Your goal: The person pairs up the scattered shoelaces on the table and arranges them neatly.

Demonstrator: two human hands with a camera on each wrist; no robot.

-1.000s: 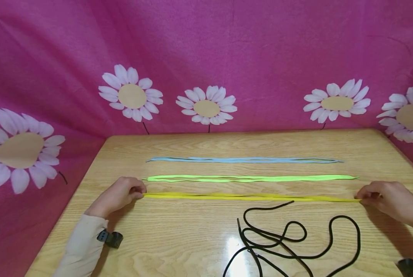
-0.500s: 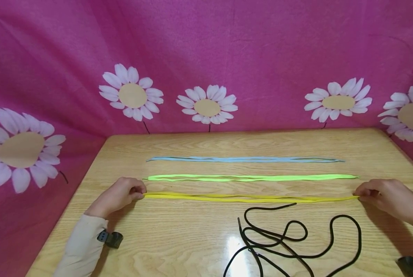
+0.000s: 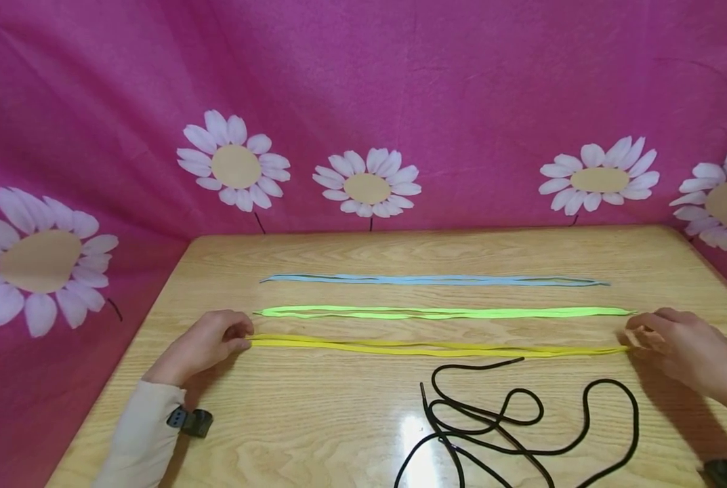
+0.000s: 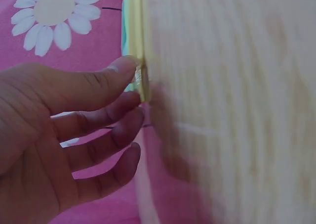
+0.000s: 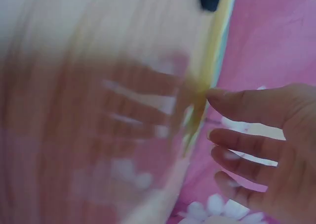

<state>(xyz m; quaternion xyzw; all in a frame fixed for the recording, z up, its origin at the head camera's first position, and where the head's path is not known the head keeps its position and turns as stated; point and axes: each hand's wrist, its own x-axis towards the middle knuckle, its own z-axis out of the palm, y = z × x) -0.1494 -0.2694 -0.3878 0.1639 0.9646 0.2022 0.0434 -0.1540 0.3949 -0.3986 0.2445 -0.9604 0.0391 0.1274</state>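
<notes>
A doubled flat yellow shoelace (image 3: pixel 546 352) lies stretched across the wooden table. At its left end is my left hand (image 3: pixel 207 344); in the left wrist view the thumb (image 4: pixel 126 65) and forefinger stand apart around the lace's tip, fingers loosely bent. My right hand (image 3: pixel 689 349) hovers by the other end. Its thumb and fingers are spread apart in the right wrist view, beside the yellow lace (image 5: pixel 213 56), and hold nothing. Behind it lie a green shoelace (image 3: pixel 540 313) and, farther back, a light blue shoelace (image 3: pixel 424 280), both doubled and nearly parallel to it.
A round black cord (image 3: pixel 635 415) lies in loose loops at the front, one tip close to the yellow lace. The wooden table (image 3: pixel 290 420) ends at the back against a magenta cloth (image 3: pixel 461 81) printed with white daisies.
My right hand has let go of the yellow lace's right end and its fingers have spread. The left hand has loosened its pinch and drawn slightly left. The lace has slackened a little.
</notes>
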